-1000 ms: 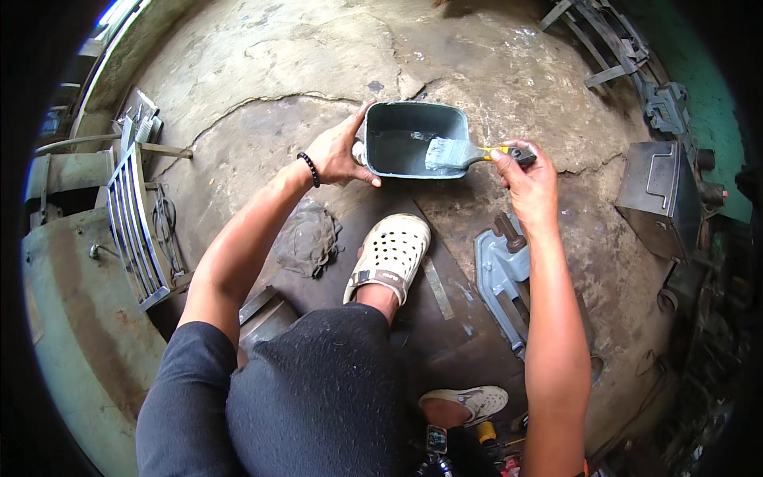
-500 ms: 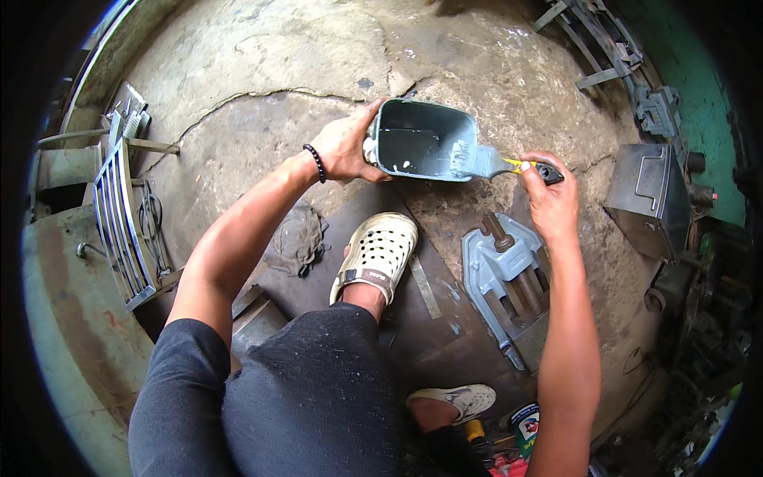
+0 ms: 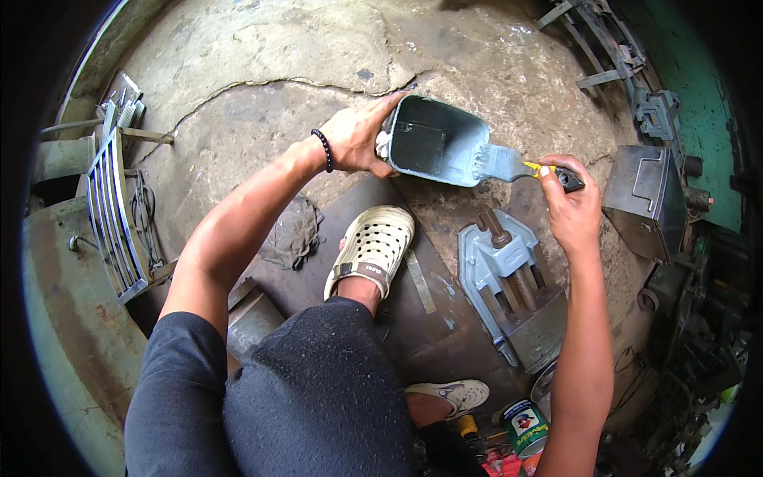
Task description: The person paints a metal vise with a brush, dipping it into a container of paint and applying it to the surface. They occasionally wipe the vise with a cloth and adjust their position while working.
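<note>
My left hand (image 3: 359,137) grips the closed end of a deep rectangular container (image 3: 437,175), with something white pinched against its side. The container is tilted so that its hollow faces me; grey-blue paint coats part of the inside, and a darker patch shows on the left. Closed around the black and yellow handle of a paintbrush (image 3: 509,164) is my right hand (image 3: 574,205). The brush is smeared with the same grey-blue paint, and its bristles touch the container's right inner wall. Below, a vise (image 3: 509,262) partly painted grey-blue lies on a dark sheet.
A crumpled grey rag (image 3: 291,232) lies left of my shoe (image 3: 372,245). A green paint can (image 3: 524,426) stands at the lower right, near my right forearm. A dark metal box (image 3: 642,199) is at the right, a slatted metal frame (image 3: 111,215) at the left.
Both hands have shifted right with the container and the brush. The container has turned slightly, showing more of its painted inner wall. The paint can shows more fully beside my right forearm.
</note>
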Demonstrator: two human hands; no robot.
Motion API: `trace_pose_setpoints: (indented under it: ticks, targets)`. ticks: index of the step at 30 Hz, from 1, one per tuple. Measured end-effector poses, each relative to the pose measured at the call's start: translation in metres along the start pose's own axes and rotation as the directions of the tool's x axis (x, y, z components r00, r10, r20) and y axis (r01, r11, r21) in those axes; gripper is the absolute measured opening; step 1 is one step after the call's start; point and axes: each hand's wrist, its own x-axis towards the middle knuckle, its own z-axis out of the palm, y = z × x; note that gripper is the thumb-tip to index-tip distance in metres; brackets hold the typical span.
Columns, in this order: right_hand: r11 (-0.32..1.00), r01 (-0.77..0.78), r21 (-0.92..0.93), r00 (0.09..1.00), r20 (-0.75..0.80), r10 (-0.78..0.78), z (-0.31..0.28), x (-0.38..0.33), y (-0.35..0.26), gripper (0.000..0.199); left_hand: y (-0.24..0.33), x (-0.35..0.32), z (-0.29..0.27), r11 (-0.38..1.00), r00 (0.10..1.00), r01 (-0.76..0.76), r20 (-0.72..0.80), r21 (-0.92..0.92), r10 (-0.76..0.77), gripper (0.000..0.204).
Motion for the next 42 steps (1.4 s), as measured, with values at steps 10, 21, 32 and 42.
trace_pose_setpoints:
  ticks: [10, 21, 32, 42]
  targets:
    - [0.605, 0.674, -0.424, 0.704, 0.616, -0.354, -0.015, 0.001, -0.021, 0.043, -0.001, 0.002, -0.005, 0.999, 0.998, 0.023, 0.051, -0.047, -0.021, 0.115]
    - [0.544, 0.707, -0.452, 0.657, 0.704, -0.27, -0.036, -0.007, -0.026, 0.034, -0.004, 0.003, -0.002, 0.997, 0.999, 0.03, 0.024, -0.072, -0.028, 0.11]
    - [0.993, 0.114, -0.013, 0.959, 0.262, -0.107, -0.014, 0.006, -0.001, 0.018, -0.01, -0.004, 0.002, 0.994, 0.995, 0.097, 0.04, -0.056, -0.094, 0.114]
    - [0.991, -0.126, -0.045, 0.986, -0.113, 0.12, 0.006, 0.014, 0.021, 0.021, -0.008, -0.009, 0.004, 0.994, 0.993, 0.109, 0.043, -0.028, -0.108, 0.117]
